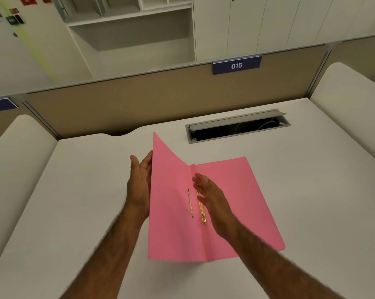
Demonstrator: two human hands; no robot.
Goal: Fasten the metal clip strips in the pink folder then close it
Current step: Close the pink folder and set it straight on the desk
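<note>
hands (pixel 139 180) at half-raised folder (pixel 236 201) flap

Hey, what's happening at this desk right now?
A person is working with a pink folder on a white desk. The left hand props the left cover up at an angle, while the right hand, open-palmed, is over the right cover beside the spine. The gold metal clip strip lies flat along the spine. The folder is half open, not yet shut.
</note>
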